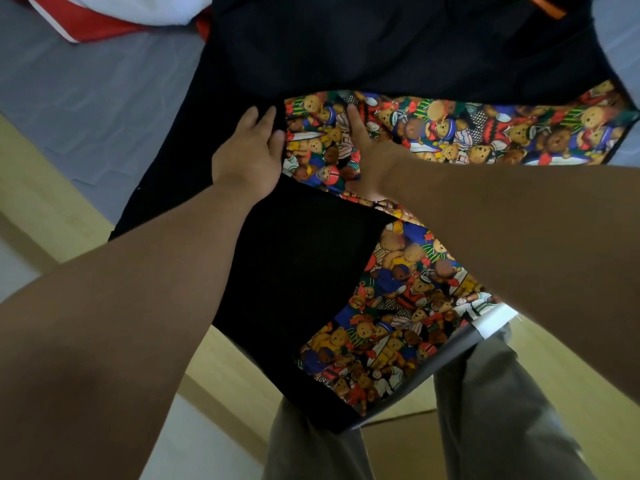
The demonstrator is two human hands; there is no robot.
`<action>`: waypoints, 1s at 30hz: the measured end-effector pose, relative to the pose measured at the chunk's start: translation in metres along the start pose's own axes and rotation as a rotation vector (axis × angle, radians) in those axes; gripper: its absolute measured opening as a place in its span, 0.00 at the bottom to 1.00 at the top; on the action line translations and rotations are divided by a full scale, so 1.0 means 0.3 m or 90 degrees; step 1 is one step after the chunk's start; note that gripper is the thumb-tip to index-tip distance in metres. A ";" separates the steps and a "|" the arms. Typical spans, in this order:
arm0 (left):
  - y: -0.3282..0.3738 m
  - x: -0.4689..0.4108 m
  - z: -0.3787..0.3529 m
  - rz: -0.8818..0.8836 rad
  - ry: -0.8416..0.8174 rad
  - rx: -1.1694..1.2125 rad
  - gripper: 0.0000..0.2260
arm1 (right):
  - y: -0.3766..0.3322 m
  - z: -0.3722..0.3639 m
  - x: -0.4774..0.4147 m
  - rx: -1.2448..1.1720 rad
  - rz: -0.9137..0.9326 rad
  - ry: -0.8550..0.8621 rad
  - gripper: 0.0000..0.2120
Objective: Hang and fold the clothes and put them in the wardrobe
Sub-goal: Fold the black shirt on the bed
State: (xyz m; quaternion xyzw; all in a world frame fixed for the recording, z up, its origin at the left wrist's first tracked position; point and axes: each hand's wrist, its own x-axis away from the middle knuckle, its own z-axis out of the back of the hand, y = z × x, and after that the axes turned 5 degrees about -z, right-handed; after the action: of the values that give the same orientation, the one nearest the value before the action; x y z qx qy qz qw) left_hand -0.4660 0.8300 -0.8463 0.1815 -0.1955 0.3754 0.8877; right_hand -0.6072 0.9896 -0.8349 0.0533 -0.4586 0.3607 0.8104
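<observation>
Black garment point(381, 46) is laid out, fold barely begun, wardrobe pending. Edge is pinched by L hand point(247, 154); print pressed by flat R hand point(367, 157).

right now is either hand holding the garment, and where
The left hand pinches the black garment at its edge beside the bear print; the right hand only presses flat on that print.

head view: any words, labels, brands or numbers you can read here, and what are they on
No text can be read anywhere in this view.
teddy-bear print: pictures only, no words.
white patch at the garment's edge: looks blank.
red and white cloth: no lettering shows.
orange strip: no lettering shows.
</observation>
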 end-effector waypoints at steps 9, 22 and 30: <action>0.013 0.024 -0.004 0.025 0.060 -0.057 0.40 | 0.112 -0.061 0.077 -0.096 -0.001 0.352 0.32; 0.219 0.006 -0.057 0.010 0.117 -0.164 0.30 | 0.538 -0.100 0.122 -0.139 -0.391 0.418 0.30; 0.352 -0.005 -0.086 -0.002 0.152 -0.196 0.32 | 0.763 -0.013 0.124 -0.115 -0.359 0.401 0.39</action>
State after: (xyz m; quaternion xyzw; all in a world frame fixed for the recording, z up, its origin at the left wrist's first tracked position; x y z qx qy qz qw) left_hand -0.5393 0.9101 -0.8505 -0.0021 -0.1437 0.3585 0.9224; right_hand -0.7375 1.1791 -0.8640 -0.0073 -0.1863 0.0824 0.9790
